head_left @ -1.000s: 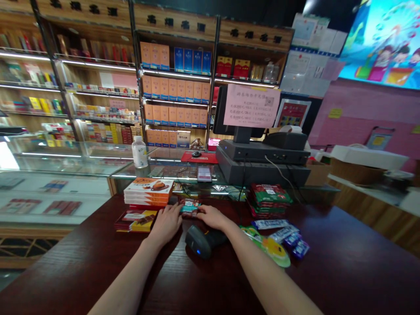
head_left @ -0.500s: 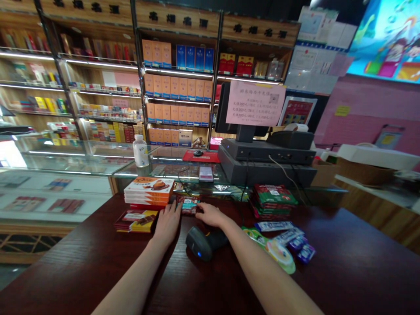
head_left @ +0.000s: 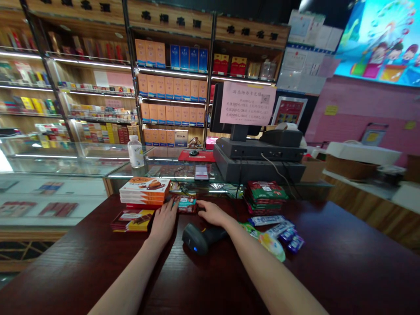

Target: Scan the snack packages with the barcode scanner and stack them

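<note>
A brown and teal snack packet lies on the dark wooden table between my two hands. My left hand rests flat with its fingers stretched out, its fingertips at the packet's left end. On the other side, my right hand has its fingers apart and slightly bent, close to the packet's right end. Left of my left hand are a stack of white and orange chocolate boxes and some yellow and red chocolate bars. A black barcode scanner lies in front of the packet, between my forearms.
Beyond my right forearm lie blue-and-white wrapped bars, purple packets and a green package. Behind them is a stack of red and green packets. A cash register and a bottle stand on the glass counter.
My right hand's fingertips have drawn slightly away from the packet's right end. The left hand stays at its left end. The whole view has turned a little to the right.
</note>
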`<move>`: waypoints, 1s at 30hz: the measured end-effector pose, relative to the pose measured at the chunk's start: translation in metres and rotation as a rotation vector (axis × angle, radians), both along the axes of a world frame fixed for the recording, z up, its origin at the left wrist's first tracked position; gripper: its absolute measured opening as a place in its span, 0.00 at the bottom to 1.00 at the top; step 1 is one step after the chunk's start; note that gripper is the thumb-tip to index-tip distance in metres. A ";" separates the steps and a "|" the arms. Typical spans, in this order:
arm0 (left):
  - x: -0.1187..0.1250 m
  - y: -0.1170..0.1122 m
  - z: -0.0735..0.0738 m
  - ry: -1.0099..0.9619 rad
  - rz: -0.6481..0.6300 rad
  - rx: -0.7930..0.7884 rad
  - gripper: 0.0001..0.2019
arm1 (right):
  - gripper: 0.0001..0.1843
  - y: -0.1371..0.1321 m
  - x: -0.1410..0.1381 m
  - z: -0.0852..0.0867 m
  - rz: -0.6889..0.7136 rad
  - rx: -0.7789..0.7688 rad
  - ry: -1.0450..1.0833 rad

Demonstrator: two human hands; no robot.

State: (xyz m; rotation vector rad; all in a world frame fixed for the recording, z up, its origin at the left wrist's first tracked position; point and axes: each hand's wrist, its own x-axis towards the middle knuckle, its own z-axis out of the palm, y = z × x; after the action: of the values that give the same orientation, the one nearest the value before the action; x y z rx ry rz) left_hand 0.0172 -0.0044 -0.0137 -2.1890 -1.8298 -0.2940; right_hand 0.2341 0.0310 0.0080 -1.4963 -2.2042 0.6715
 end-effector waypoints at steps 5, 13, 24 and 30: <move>-0.002 -0.005 0.008 -0.101 -0.103 0.025 0.29 | 0.28 -0.014 0.020 0.011 -0.009 0.024 -0.013; 0.009 -0.007 0.023 -0.157 -0.251 0.075 0.22 | 0.25 -0.043 0.062 0.035 -0.111 0.147 -0.016; 0.060 0.008 0.061 -0.166 -0.344 -0.034 0.19 | 0.22 -0.054 0.131 0.050 -0.354 0.419 0.005; 0.111 0.023 0.074 -0.230 -0.425 -0.075 0.19 | 0.21 -0.053 0.171 0.052 -0.453 0.478 0.005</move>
State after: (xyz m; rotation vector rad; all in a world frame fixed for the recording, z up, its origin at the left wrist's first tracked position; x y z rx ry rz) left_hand 0.1283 0.0191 0.0600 -2.6836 -1.4777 -0.5924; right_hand 0.4054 -0.0220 0.0598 -1.6288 -1.7521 -0.0003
